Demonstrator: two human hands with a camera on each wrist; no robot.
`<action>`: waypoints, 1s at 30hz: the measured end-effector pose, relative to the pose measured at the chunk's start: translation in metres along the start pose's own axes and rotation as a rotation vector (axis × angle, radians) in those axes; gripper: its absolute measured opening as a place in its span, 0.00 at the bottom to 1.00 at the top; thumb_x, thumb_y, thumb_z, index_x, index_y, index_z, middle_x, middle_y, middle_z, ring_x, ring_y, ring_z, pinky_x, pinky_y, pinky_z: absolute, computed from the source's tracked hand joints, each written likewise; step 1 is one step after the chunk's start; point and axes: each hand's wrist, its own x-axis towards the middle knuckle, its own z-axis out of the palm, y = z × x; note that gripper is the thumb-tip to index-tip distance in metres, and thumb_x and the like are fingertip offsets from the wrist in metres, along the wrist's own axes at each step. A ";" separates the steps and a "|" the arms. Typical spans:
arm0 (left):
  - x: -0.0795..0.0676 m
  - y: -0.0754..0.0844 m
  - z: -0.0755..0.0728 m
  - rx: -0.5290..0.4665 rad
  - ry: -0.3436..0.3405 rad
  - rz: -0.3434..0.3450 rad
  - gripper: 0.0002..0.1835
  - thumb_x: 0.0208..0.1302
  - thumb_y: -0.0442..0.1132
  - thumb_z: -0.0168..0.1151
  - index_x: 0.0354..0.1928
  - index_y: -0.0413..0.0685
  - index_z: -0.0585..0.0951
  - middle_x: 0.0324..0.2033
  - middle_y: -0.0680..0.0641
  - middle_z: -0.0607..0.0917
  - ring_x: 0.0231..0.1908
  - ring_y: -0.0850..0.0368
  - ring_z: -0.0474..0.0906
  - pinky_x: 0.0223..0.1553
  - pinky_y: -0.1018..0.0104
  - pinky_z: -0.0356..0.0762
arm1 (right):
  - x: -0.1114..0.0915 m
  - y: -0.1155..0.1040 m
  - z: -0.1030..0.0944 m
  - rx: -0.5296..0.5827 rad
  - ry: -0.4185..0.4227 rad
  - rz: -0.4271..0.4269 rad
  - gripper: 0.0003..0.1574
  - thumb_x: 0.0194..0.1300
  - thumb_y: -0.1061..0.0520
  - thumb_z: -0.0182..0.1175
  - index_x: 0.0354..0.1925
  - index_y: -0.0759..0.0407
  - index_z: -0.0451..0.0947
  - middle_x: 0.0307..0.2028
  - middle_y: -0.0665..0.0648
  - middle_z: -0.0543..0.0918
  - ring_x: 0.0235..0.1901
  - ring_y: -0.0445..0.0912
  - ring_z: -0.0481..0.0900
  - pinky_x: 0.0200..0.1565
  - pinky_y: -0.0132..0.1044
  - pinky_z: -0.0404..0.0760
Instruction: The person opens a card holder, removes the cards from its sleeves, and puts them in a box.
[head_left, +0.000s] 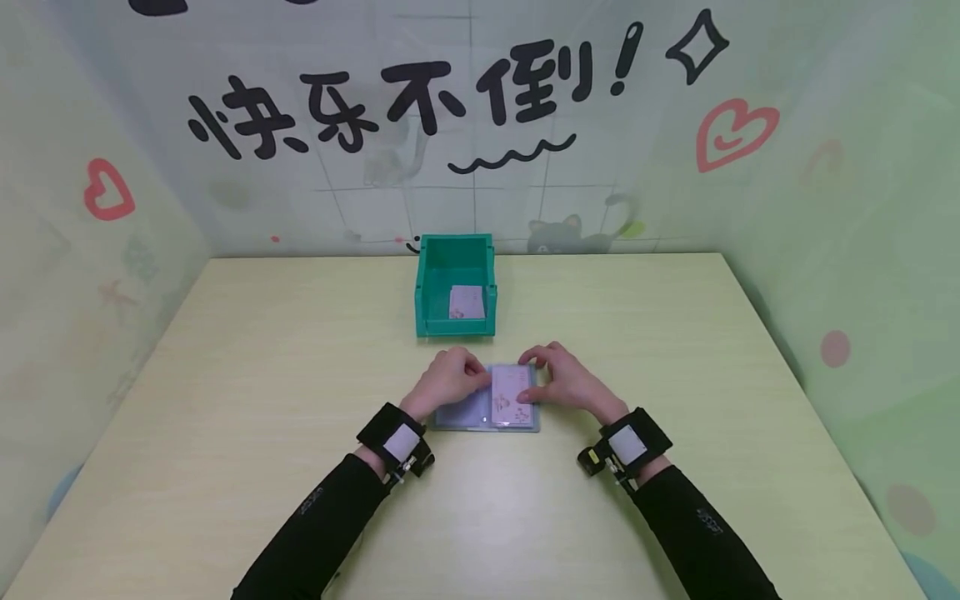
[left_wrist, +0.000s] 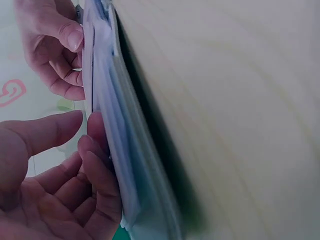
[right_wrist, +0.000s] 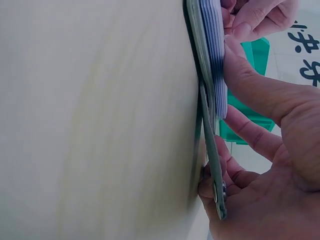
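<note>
An unfolded card holder (head_left: pixel 462 414) with clear sleeves lies flat on the table. A pink patterned card (head_left: pixel 507 400) shows on its right side, over a thick stack of sleeves (right_wrist: pixel 215 60). My right hand (head_left: pixel 566 379) holds the right side, its thumb (right_wrist: pixel 242 70) on the top sleeve and its other fingers by the outer edges. My left hand (head_left: pixel 450 382) is over the left side near the middle fold. Its bent fingers (left_wrist: pixel 97 165) touch the sleeves, and its thumb (left_wrist: pixel 55 130) stands a little apart from them. A snap-button strap (right_wrist: pixel 214 165) sticks out beside the right palm.
Behind the card holder stands a green open bin (head_left: pixel 456 327) with a pink card (head_left: pixel 467 302) inside. The pale wooden table (head_left: pixel 262 350) reaches a printed backdrop (head_left: pixel 420 200) at the rear, with side panels left and right.
</note>
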 end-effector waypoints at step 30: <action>0.002 -0.002 -0.005 -0.139 -0.070 -0.056 0.11 0.70 0.40 0.63 0.41 0.40 0.89 0.30 0.46 0.89 0.36 0.55 0.78 0.37 0.69 0.69 | 0.004 -0.002 0.005 -0.029 0.016 0.028 0.32 0.56 0.46 0.76 0.54 0.54 0.76 0.46 0.60 0.72 0.48 0.53 0.71 0.47 0.41 0.70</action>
